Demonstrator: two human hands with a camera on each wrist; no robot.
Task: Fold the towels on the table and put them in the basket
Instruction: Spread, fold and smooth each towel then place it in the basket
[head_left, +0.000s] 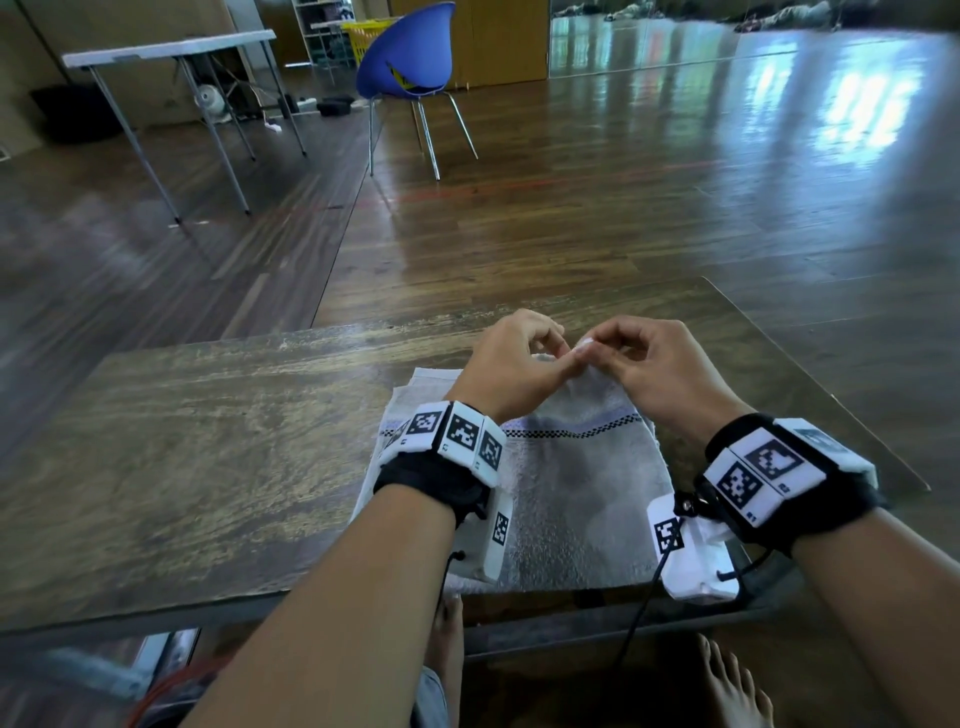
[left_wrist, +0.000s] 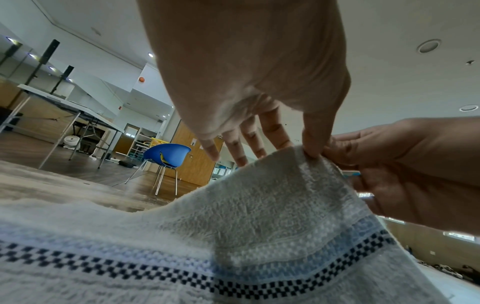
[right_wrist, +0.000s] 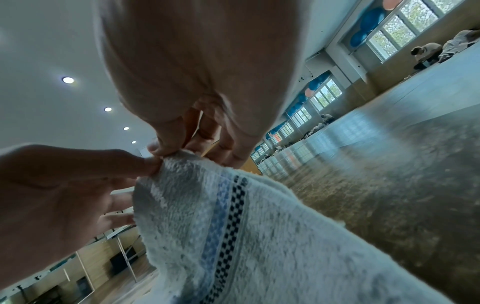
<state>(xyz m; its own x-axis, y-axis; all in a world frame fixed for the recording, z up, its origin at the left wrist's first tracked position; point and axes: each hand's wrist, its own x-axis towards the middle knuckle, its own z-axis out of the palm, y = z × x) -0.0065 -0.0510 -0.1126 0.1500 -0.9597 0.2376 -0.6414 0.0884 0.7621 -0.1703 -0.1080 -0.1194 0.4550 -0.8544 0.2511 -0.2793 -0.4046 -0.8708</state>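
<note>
A white towel (head_left: 582, 488) with a blue band and a dark checked stripe lies on the dark wooden table (head_left: 197, 441), near its front edge. Its far part is lifted into a peak. My left hand (head_left: 511, 361) pinches that peak between thumb and forefinger. My right hand (head_left: 649, 358) pinches the same raised corner from the other side, fingertips almost touching the left ones. The left wrist view shows the towel (left_wrist: 259, 216) rising to the left hand (left_wrist: 313, 153). From the right wrist, the towel (right_wrist: 221, 226) peak sits under my right hand (right_wrist: 170, 152).
A blue chair (head_left: 410, 57) stands on the wooden floor beyond the table. A yellow basket (head_left: 366, 32) shows behind it. A white folding table (head_left: 171, 52) is at the far left. My bare feet (head_left: 732, 686) are under the table's front edge.
</note>
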